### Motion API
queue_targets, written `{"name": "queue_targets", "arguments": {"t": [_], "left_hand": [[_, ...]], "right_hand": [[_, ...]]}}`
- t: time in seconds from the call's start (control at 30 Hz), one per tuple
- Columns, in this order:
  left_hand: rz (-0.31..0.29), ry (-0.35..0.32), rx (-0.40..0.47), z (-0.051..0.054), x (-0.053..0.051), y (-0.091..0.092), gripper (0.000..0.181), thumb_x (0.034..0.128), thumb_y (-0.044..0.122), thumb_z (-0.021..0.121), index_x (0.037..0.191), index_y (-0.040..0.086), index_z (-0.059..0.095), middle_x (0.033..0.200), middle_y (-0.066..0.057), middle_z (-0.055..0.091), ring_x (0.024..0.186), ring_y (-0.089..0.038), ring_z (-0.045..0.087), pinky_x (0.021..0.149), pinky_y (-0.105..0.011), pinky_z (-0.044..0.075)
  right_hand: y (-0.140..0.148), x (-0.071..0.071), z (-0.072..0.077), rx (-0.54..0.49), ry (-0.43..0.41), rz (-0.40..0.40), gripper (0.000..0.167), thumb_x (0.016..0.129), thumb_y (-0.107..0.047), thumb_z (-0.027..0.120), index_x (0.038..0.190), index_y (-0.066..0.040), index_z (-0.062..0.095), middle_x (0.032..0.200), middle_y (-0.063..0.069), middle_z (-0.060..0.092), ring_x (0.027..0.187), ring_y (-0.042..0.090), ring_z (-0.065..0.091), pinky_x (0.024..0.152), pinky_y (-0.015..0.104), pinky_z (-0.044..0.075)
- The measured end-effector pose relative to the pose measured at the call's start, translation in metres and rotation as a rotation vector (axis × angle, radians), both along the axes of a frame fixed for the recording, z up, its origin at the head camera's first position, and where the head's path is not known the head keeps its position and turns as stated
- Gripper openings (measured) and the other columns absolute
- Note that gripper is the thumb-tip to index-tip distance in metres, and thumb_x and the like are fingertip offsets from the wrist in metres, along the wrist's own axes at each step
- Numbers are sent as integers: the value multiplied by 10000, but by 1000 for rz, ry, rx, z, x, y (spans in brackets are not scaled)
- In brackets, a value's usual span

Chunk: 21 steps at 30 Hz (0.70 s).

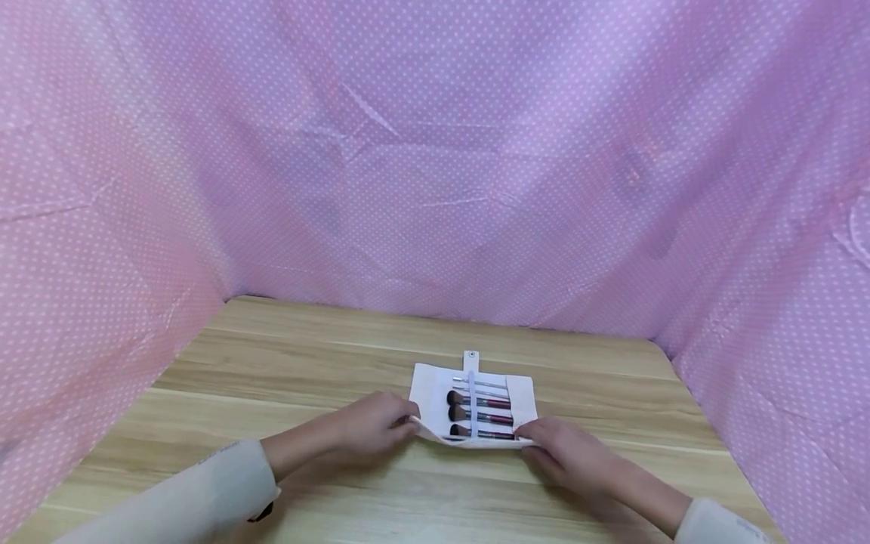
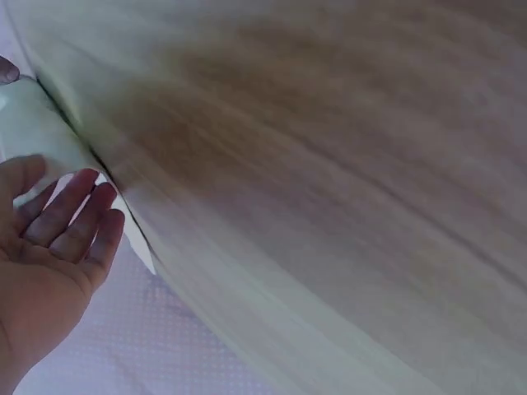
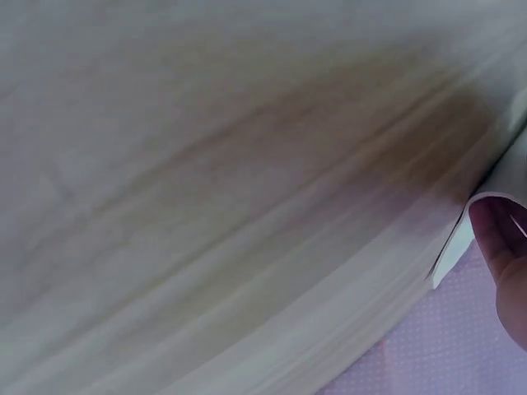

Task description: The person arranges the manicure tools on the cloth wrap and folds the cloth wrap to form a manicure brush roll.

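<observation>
A white makeup brush roll (image 1: 424, 389) lies unrolled on the table, its near edge lifted and curling up. Several makeup brushes (image 1: 457, 413) are laid sideways in it under a pale strap (image 1: 473, 408), dark bristles to the left and handles tucked into a pocket on the right. My left hand (image 1: 381, 423) pinches the near left corner. At the near right corner, my right hand (image 1: 567, 449) grips the edge. The left wrist view shows the left thumb and fingers around the roll's edge (image 2: 37, 123); in the right wrist view the right hand (image 3: 509, 263) is partly cut off.
The wooden table (image 1: 306, 340) has rounded far corners. Pink polka-dot cloth (image 1: 435, 189) hangs behind it and along both sides. A tab with a snap (image 1: 471, 361) sticks out from the roll's far edge.
</observation>
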State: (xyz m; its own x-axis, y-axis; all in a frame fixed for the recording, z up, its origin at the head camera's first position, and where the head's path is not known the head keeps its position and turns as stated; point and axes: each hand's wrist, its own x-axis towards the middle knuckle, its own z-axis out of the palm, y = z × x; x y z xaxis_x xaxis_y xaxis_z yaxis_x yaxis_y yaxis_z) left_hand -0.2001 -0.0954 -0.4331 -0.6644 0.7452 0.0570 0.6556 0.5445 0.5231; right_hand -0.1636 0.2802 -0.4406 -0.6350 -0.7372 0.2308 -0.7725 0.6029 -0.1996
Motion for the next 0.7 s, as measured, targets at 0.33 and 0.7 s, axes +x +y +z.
{"name": "queue_targets", "arguments": {"t": [0.33, 0.7], "left_hand": [[234, -241, 192, -4, -23, 2, 78, 1025, 166, 622, 994, 105, 659, 715, 67, 619, 628, -67, 518, 612, -259, 470], [372, -275, 205, -11, -43, 13, 322, 940, 62, 701, 693, 111, 500, 611, 59, 513, 528, -72, 478, 496, -209, 394]], "right_hand": [[-2, -21, 6, -310, -361, -171, 114, 1028, -191, 638, 1114, -119, 653, 837, -107, 619, 708, -3, 526, 603, 225, 479], [-8, -44, 5, -418, -501, -330, 167, 953, -102, 724, 1040, 7, 633, 834, 20, 644, 726, 76, 556, 602, 232, 485]]}}
